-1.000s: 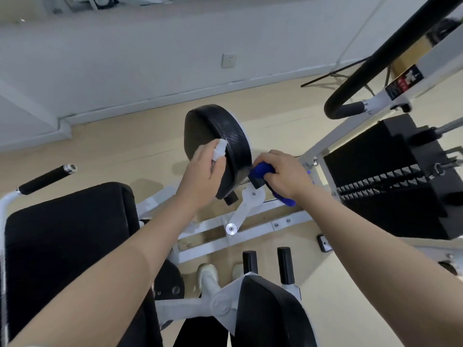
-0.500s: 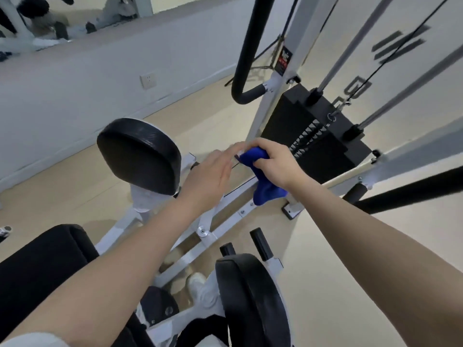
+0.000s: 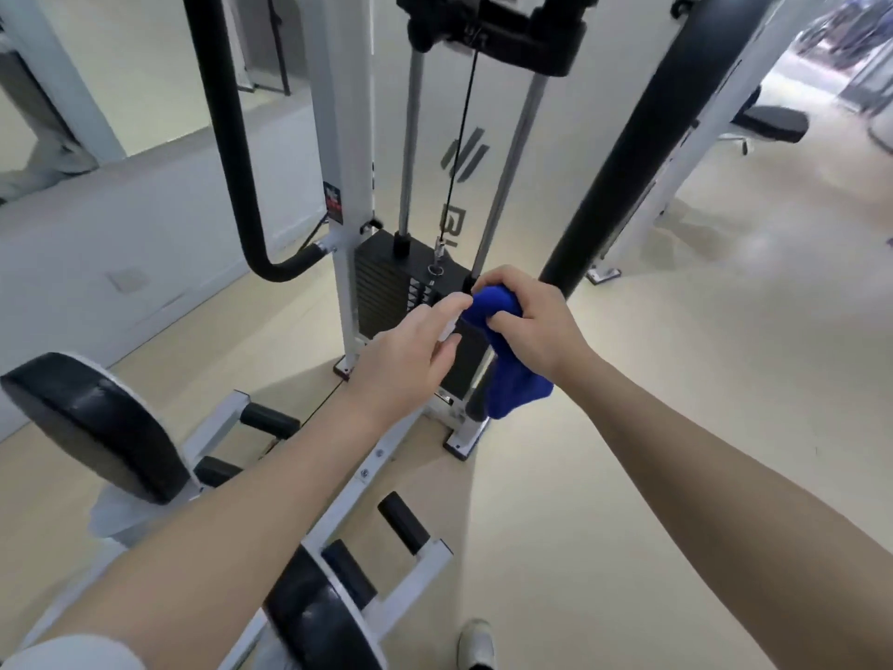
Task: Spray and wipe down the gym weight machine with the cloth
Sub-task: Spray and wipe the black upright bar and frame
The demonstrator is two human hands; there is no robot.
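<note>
While beige gym floor (image 3: 676, 379) all around, right hand (image 3: 531, 326) fingers clutching blue cloth (image 3: 507, 379), left hand (image 3: 410, 365) fingers unclear.

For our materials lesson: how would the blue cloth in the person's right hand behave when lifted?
The blue fabric cloth is probably floppy: its loose end hangs below the right hand. Likely light, since it bunches small inside that grip.
</note>
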